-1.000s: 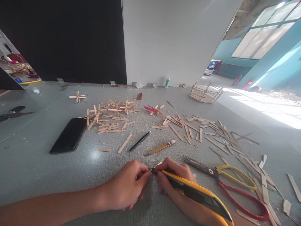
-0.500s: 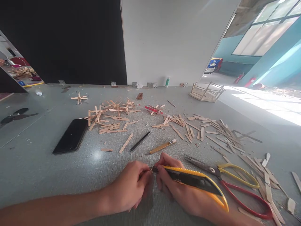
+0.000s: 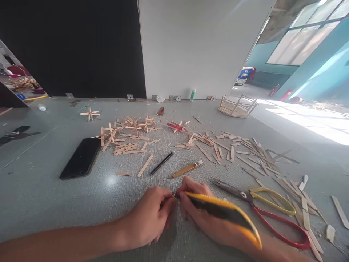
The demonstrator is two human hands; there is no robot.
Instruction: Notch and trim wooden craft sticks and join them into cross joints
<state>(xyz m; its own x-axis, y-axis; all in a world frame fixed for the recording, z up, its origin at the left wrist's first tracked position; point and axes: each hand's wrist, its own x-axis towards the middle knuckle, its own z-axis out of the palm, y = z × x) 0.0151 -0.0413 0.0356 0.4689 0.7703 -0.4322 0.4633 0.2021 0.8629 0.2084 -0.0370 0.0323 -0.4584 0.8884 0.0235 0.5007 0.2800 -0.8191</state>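
Wrapped in my right hand [image 3: 200, 207] is a yellow and black utility knife [image 3: 220, 209], its front end pointing left. My left hand [image 3: 155, 214] is closed in a pinch just left of it, and a small piece of wood shows at the fingertips where the knife's front end meets it. Most of that piece is hidden by the fingers. Beyond my hands lie a brass-coloured craft knife [image 3: 187, 169] and a black pen-like tool [image 3: 163, 163]. Scissors [image 3: 247, 196] with one yellow and one red handle rest to the right of my right hand.
Wooden sticks [image 3: 207, 140] are scattered across the grey table [image 3: 35, 196]. A black phone [image 3: 81, 158] lies at left. A small stick frame [image 3: 237, 106] and a green-and-white bottle [image 3: 193, 94] stand near the back. Upright black and white panels [image 3: 191, 47] border the far side.
The knife's rear end has tilted slightly downward in my right hand. Both hands stay close together, and the whole view has shifted slightly.
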